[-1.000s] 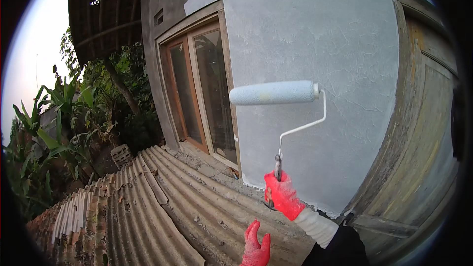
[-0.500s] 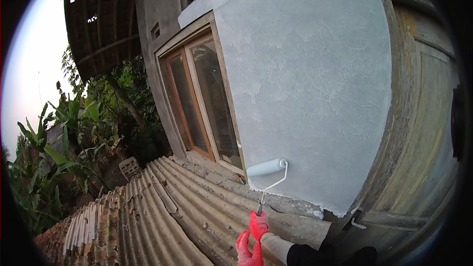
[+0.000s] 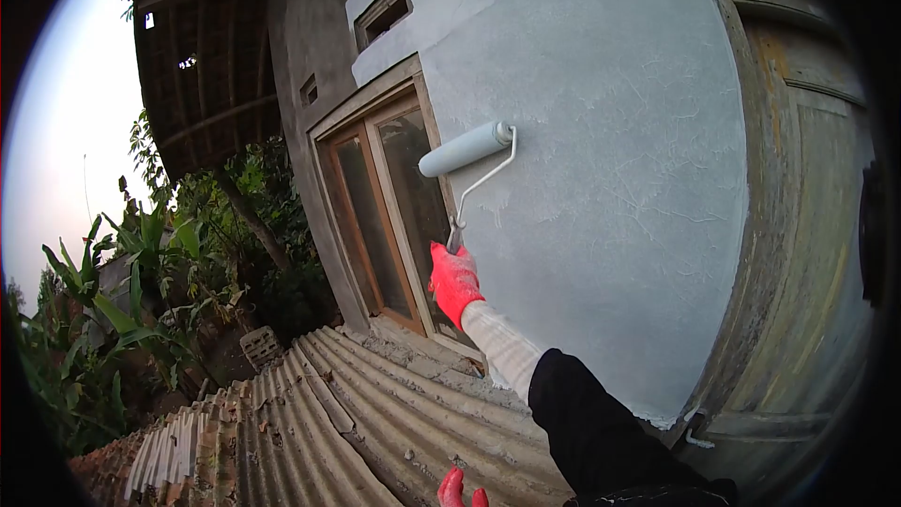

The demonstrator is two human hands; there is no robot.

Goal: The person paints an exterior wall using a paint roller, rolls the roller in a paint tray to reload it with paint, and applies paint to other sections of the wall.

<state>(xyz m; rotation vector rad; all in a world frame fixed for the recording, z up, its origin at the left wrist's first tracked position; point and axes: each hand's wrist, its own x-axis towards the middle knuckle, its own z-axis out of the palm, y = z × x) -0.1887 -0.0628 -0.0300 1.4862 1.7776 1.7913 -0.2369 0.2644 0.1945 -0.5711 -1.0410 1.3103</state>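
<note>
My right hand point(image 3: 455, 282), in a red glove, is wrapped round the handle of a paint roller point(image 3: 465, 148). The roller's pale cover is up near the right side of the window frame point(image 3: 429, 103), in front of the grey-white wall point(image 3: 601, 131); whether it touches the wall I cannot tell. A bent white wire runs from the cover to the grip. Low at the bottom edge, only the red-gloved fingertips of my left hand point(image 3: 454, 490) show. They are apart with nothing visible between them, and the rest of that hand is out of frame.
A corrugated roof point(image 3: 347, 413) slopes below the wall. A weathered wooden door point(image 3: 798, 225) with a metal handle stands at the right. Glass window panes point(image 3: 413, 169) adjoin the painted wall. Plants point(image 3: 141, 291) and a perforated block point(image 3: 260, 345) lie to the left, under a dark overhang point(image 3: 206, 47).
My right hand has raised the roller from the wall's bottom edge up beside the window, the arm stretching out. My left hand has dropped lower, mostly leaving the frame.
</note>
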